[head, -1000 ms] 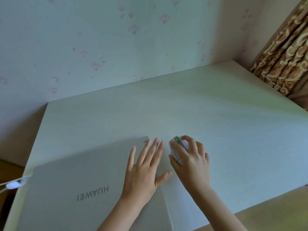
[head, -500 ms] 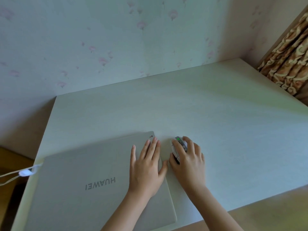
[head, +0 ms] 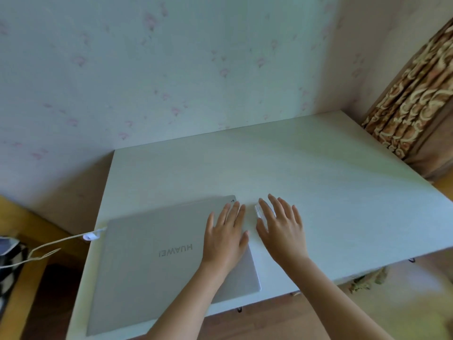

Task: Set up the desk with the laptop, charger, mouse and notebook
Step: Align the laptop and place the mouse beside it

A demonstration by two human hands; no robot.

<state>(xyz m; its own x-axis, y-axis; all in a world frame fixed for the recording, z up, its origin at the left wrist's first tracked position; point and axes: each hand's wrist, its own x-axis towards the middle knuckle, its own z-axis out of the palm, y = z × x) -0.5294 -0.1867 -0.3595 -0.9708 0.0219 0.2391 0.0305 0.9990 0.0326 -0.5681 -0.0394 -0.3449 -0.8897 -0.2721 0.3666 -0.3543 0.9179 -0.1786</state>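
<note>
A closed silver laptop [head: 159, 266] lies lid up on the left half of the white desk [head: 318, 187]. My left hand [head: 226, 238] rests flat on the lid's far right corner, fingers together and extended. A white charger cable [head: 89, 236] is plugged into the laptop's left edge and trails off the desk to the left. Just right of the laptop sits a white mouse [head: 257, 211], mostly hidden under my right hand [head: 282, 231]. That hand is spread flat over it, fingers apart and not curled around it. No notebook is in view.
The desk stands against a pale floral wall. A brown patterned curtain [head: 416, 99] hangs at the desk's far right corner. A black-and-white checkered object [head: 7, 266] sits on the floor at the left, where the cable leads.
My right hand has uncurled from the mouse and now lies spread over it. The left hand stays on the lid. The camera has pulled back, showing more wall and floor.
</note>
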